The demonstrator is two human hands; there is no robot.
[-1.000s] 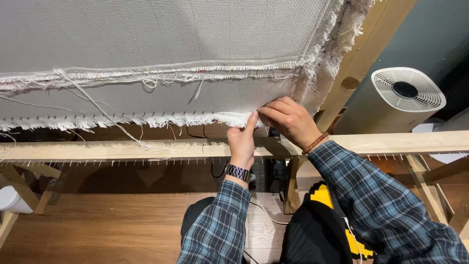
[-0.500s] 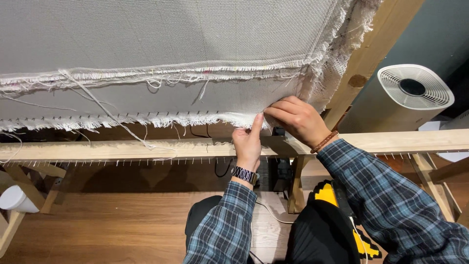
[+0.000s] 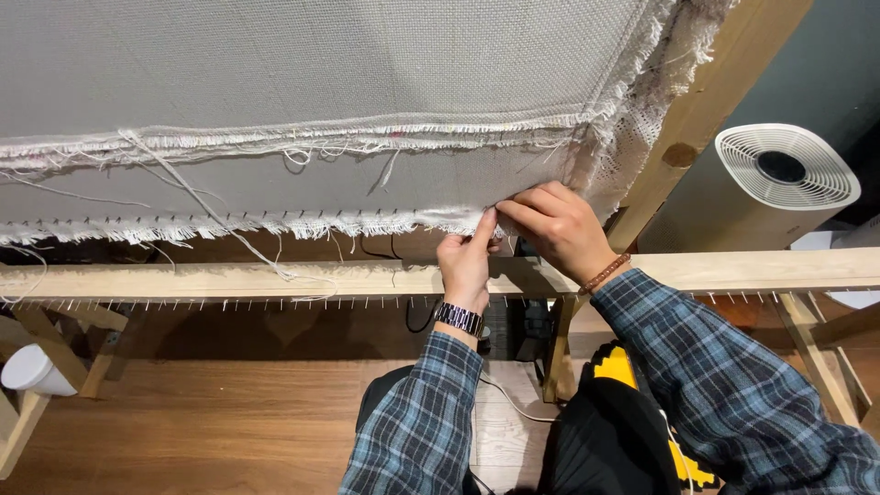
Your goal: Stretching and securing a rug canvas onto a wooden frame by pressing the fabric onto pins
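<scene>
Lighting is even and moderately bright, falling from above onto the cloth (image 3: pixel 321 82). No glare. Deep shadow lies under the wooden rail (image 3: pixel 183 280) and on the floor (image 3: pixel 183 412). Focus is sharp throughout; straight lines bow slightly toward the frame edges.

Both arms in long plaid flannel sleeves, blue/grey/dark check w/ thin lighter lines, cuffs down to the wrists. Left hand (image 3: pixel 466 261): bare, no glove; wrist carries a dark watch (image 3: pixel 457 318) w/ a linked metal-look band, sits right at the cuff edge. Right hand (image 3: pixel 557 229): bare too; thin bead bracelet (image 3: pixel 605 273), reddish-brown, small round beads, just above the cuff. Sleeve fabric looks soft, a bit creased near the elbows. Lower body: dark garment, black, fine ribbed texture, w/ a yellow-and-black patch (image 3: pixel 612 367) on it, shape of print can't be made out. No rings visible.
</scene>
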